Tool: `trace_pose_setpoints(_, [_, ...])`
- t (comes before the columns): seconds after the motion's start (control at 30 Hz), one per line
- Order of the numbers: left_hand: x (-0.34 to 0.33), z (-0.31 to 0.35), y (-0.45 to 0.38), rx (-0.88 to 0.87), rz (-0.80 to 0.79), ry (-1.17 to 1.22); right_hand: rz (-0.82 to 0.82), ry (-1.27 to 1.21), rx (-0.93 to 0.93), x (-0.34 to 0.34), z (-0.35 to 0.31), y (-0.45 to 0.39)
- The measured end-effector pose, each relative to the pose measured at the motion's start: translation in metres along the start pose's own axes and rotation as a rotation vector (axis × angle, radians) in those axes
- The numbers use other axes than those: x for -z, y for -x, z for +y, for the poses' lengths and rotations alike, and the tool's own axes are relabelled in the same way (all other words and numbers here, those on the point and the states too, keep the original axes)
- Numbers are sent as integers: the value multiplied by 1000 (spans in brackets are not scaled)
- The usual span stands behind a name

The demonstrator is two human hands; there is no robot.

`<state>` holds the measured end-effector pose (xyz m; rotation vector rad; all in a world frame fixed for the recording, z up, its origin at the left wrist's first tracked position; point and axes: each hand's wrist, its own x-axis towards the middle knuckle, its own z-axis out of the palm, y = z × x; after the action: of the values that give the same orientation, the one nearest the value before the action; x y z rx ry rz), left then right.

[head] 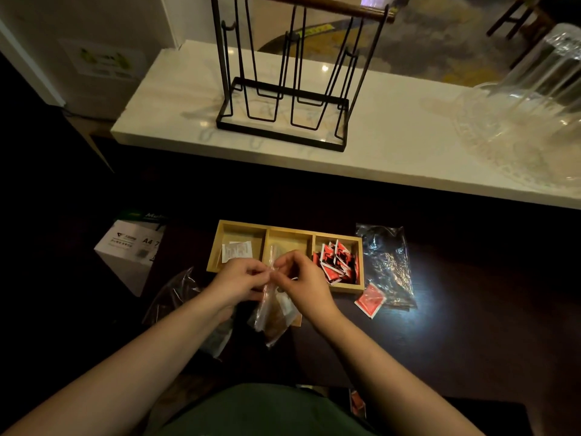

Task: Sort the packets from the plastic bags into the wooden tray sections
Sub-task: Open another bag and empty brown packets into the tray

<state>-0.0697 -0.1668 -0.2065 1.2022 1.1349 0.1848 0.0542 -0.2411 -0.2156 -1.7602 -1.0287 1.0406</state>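
Note:
A wooden tray (266, 233) with three sections lies on the dark surface. White packets (236, 250) sit in its left section, and several red packets (337, 262) fill the right one. My left hand (239, 278) and my right hand (301, 276) both pinch the top of a clear plastic bag (274, 316) holding brown packets, in front of the middle section. One red packet (370, 299) lies loose outside the tray, to its right. Another clear bag (176, 294) lies partly hidden under my left forearm.
An empty crumpled plastic bag (387, 262) lies right of the tray. A white A4 paper box (132, 250) stands to the left. Behind, a white counter (393, 146) carries a black wire rack (283, 118) and clear glassware (540, 89).

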Motion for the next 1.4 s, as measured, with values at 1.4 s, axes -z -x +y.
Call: trace_pose_setpoints(1.4, [-18,11,22,-184,107,-39,-31,117,-4,17,-15,26])
